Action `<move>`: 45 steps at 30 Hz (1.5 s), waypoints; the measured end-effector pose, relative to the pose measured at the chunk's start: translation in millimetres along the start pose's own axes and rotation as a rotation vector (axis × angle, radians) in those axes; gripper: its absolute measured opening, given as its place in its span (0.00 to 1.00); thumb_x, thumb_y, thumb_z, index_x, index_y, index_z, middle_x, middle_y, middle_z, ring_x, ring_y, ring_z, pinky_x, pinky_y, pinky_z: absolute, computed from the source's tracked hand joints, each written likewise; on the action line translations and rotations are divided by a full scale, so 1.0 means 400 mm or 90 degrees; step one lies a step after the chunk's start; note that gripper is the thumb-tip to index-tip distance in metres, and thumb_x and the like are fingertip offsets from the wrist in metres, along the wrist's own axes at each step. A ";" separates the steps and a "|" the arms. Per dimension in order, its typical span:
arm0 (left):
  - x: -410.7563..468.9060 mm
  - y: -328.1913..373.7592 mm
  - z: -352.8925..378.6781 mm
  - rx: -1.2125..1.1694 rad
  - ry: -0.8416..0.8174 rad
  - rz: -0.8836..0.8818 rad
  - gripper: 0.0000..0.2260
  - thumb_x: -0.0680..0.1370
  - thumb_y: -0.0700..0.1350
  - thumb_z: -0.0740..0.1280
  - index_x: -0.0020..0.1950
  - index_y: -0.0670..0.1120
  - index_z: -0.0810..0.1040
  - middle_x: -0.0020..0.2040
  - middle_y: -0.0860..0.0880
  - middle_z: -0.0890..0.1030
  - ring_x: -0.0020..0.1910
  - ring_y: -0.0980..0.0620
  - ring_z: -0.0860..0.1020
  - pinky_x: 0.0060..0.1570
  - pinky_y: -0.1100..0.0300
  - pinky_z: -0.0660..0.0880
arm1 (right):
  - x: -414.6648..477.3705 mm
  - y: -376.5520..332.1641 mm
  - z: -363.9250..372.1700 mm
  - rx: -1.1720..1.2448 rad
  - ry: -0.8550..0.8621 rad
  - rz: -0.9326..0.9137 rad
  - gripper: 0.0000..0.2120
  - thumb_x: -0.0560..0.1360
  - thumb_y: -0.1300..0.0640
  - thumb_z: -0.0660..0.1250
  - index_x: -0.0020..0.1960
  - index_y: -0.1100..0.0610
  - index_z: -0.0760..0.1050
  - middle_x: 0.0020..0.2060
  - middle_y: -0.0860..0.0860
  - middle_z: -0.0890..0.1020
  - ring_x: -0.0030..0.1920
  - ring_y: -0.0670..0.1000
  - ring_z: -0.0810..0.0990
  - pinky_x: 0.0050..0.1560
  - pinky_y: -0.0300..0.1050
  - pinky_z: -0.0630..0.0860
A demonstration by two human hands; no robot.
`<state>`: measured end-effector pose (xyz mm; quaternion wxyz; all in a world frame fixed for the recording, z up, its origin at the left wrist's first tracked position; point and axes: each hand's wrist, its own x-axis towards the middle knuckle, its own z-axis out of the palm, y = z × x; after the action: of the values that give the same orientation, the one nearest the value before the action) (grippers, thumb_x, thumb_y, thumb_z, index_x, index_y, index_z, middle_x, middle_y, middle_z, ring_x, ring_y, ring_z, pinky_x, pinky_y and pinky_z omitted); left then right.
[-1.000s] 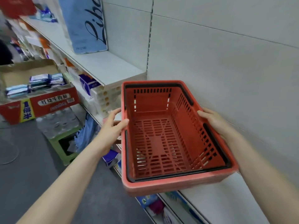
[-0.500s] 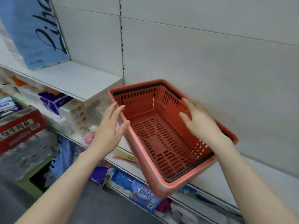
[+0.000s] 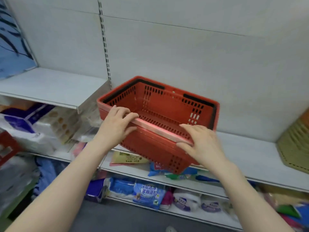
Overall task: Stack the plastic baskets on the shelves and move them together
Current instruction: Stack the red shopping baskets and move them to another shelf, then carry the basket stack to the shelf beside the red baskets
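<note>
A red plastic basket with black handles folded along its rim stands on the white shelf, its near side jutting past the shelf edge. Two rims show at its left corner, so it looks like nested baskets. My left hand has its fingers curled over the near rim at the left. My right hand holds the same rim at the right, fingers spread on top and thumb underneath. The basket is empty inside.
A higher white shelf ends just left of the basket, with a blue pack at its far end. A green woven mat lies at the right. Tissue and wipe packs fill the lower shelves.
The basket has swung round so its long side faces me and now sits on the shelf. Both hands moved from its ends to the near rim. The view shifted right.
</note>
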<state>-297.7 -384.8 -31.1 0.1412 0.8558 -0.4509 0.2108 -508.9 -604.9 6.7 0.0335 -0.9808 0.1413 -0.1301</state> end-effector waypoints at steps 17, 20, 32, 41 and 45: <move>0.114 0.046 0.104 0.101 0.086 -0.015 0.15 0.75 0.52 0.69 0.59 0.50 0.77 0.49 0.44 0.78 0.47 0.39 0.75 0.56 0.45 0.66 | 0.123 0.173 0.126 -0.080 0.105 0.081 0.25 0.76 0.38 0.57 0.54 0.59 0.77 0.48 0.59 0.81 0.60 0.66 0.75 0.58 0.60 0.75; 0.113 0.053 0.099 0.099 0.075 -0.021 0.15 0.75 0.51 0.69 0.60 0.49 0.77 0.49 0.42 0.79 0.47 0.38 0.76 0.59 0.42 0.66 | 0.117 0.170 0.121 -0.057 0.094 0.087 0.24 0.76 0.40 0.56 0.55 0.59 0.77 0.50 0.60 0.81 0.62 0.66 0.75 0.60 0.60 0.74; 0.088 0.440 0.091 -0.150 0.096 -0.045 0.20 0.74 0.35 0.65 0.66 0.42 0.75 0.61 0.41 0.76 0.62 0.41 0.73 0.65 0.51 0.69 | -0.172 0.405 0.133 0.010 0.127 0.042 0.30 0.73 0.71 0.65 0.73 0.58 0.66 0.71 0.61 0.71 0.71 0.63 0.69 0.68 0.57 0.70; 0.156 1.052 0.333 -0.442 -0.068 0.010 0.20 0.75 0.36 0.66 0.67 0.48 0.73 0.63 0.46 0.76 0.63 0.45 0.74 0.62 0.53 0.70 | -0.614 0.917 0.125 0.100 0.012 0.341 0.28 0.77 0.64 0.60 0.76 0.56 0.62 0.72 0.58 0.68 0.70 0.60 0.69 0.66 0.54 0.70; 0.236 1.286 0.425 -0.525 -0.153 0.037 0.23 0.77 0.41 0.66 0.71 0.50 0.68 0.66 0.48 0.73 0.65 0.48 0.73 0.64 0.55 0.70 | -0.714 1.140 0.061 0.167 0.078 0.478 0.25 0.79 0.61 0.61 0.76 0.56 0.62 0.68 0.58 0.71 0.67 0.58 0.72 0.64 0.48 0.67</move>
<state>-638.0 -810.3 -106.5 0.4116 0.7331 -0.5348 -0.0841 -889.4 -959.3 -133.8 0.1949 -0.8388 0.4740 -0.1838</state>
